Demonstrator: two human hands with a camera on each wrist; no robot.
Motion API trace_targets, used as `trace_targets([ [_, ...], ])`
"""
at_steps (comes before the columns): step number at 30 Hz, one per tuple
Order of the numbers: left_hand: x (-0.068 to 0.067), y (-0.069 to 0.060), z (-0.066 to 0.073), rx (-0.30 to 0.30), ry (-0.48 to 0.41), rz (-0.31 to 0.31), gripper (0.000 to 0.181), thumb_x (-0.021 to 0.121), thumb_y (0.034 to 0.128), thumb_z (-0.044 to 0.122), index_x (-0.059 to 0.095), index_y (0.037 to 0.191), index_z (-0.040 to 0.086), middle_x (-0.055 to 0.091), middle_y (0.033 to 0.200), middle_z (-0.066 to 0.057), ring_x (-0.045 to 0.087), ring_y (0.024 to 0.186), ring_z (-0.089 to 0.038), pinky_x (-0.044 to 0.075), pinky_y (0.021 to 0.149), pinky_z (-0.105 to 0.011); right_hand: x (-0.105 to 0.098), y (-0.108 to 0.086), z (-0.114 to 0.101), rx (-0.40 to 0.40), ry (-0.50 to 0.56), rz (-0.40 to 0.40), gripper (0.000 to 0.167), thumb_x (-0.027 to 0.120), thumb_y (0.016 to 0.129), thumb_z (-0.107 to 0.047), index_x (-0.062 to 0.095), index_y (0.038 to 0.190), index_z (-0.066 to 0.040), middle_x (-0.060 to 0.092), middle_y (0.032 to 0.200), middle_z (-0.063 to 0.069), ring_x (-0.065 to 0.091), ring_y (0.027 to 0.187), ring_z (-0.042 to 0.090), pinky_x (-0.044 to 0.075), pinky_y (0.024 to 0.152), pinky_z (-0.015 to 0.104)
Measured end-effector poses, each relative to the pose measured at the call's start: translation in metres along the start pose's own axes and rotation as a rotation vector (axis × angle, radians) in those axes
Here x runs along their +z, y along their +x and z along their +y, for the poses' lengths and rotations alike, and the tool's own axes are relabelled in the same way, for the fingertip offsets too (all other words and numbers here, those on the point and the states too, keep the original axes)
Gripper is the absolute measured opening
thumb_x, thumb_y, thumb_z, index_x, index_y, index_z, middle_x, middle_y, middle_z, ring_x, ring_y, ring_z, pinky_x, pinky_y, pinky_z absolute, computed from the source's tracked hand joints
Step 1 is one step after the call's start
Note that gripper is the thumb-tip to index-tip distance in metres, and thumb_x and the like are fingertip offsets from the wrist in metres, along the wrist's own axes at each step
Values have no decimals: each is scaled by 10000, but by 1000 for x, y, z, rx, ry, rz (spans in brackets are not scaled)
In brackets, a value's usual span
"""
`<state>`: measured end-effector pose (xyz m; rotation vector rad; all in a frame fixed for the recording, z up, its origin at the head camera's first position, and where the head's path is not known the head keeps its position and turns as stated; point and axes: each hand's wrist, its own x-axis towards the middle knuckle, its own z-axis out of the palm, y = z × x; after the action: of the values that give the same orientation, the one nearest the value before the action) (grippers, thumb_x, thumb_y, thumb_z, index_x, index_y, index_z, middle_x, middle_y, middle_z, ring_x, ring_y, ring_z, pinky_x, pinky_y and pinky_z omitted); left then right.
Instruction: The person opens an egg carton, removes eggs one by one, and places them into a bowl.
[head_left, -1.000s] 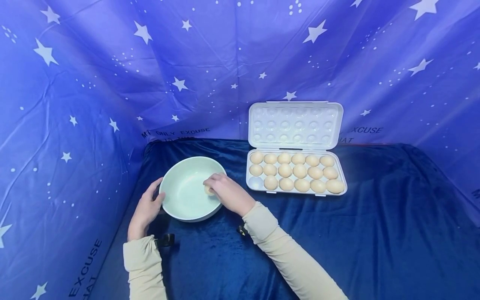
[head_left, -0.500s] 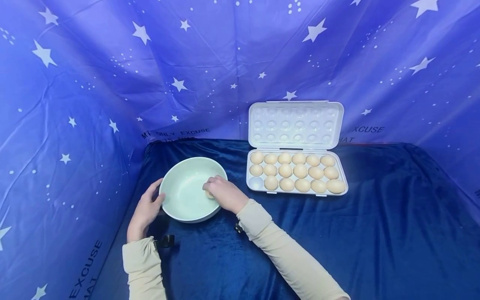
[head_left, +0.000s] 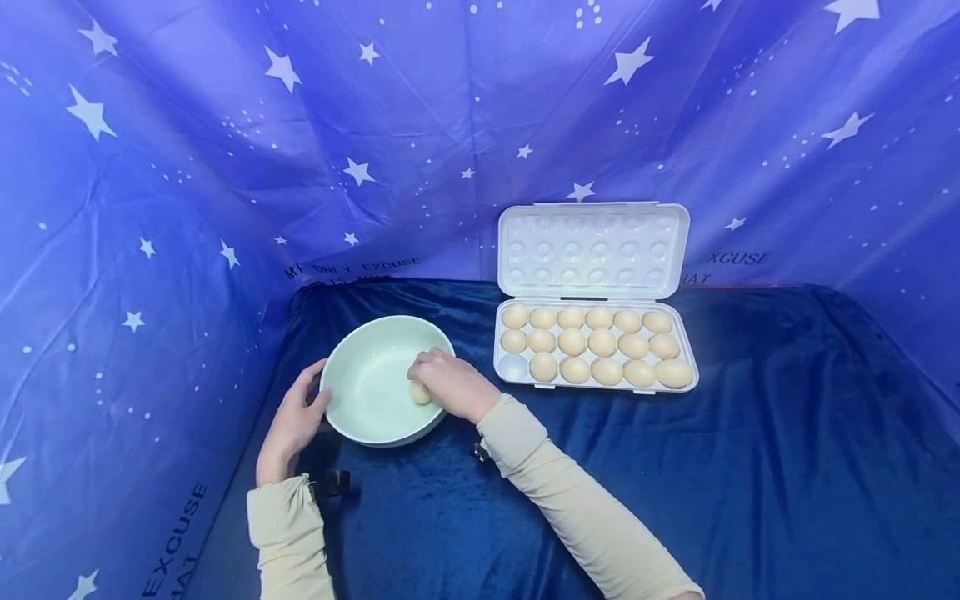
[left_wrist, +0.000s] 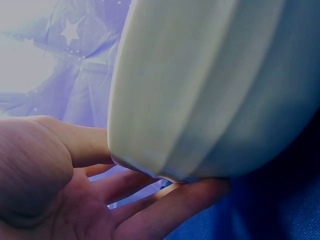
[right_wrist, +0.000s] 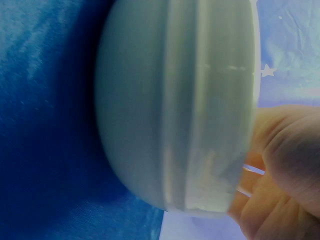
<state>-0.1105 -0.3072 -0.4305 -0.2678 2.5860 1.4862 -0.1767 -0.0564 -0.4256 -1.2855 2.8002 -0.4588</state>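
Observation:
A pale green bowl (head_left: 360, 417) stands at the left of the blue cloth. My left hand (head_left: 294, 417) holds its left side, thumb over the rim and fingers along the outer wall, as the left wrist view shows of the hand (left_wrist: 100, 185). My right hand (head_left: 453, 383) reaches over the right rim, fingers curled down at a light tan egg (head_left: 422, 392) low inside the bowl. Beyond the bowl wall (right_wrist: 175, 100) in the right wrist view, the egg and the fingertips of the right hand (right_wrist: 285, 165) are hidden.
An open white egg carton (head_left: 594, 296) stands to the right of the bowl, its lid tipped back. Several eggs (head_left: 602, 342) fill its cups except the front left one (head_left: 513, 367). A star-patterned blue curtain (head_left: 450, 125) rises behind and at the sides.
The egg shows more below my right fingers, slightly nearer the front of the bowl. The right forearm has shifted a little left. The left hand holds its place on the bowl.

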Motion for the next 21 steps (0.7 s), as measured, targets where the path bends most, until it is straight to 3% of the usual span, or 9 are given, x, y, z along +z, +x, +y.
trace_targets([
  [9, 0, 1, -1, -9, 3, 0, 543, 397, 1069, 116, 207, 1577, 79, 280, 1573, -273, 523, 1261, -452, 601, 845, -405, -21, -8, 13, -10, 60, 91, 268, 633, 925, 31, 702, 1175, -37, 678, 1188, 93, 602, 1154, 234, 513, 1006, 321],
  [15, 0, 1, -2, 6, -15, -5, 545, 398, 1068, 107, 201, 1575, 69, 272, 1570, -283, 522, 1251, -467, 610, 815, -384, -30, -19, 36, -8, 23, 190, 235, 650, 926, 1, 699, 1155, -12, 685, 1138, 100, 609, 1075, 249, 528, 959, 323],
  [21, 1, 0, -3, 8, -28, -12, 548, 399, 1070, 112, 196, 1577, 70, 272, 1568, -287, 542, 1222, -469, 616, 780, -363, -35, -31, 63, 43, -27, 243, 224, 679, 891, 13, 702, 1114, -6, 684, 1101, 120, 619, 1046, 283, 536, 939, 368],
])
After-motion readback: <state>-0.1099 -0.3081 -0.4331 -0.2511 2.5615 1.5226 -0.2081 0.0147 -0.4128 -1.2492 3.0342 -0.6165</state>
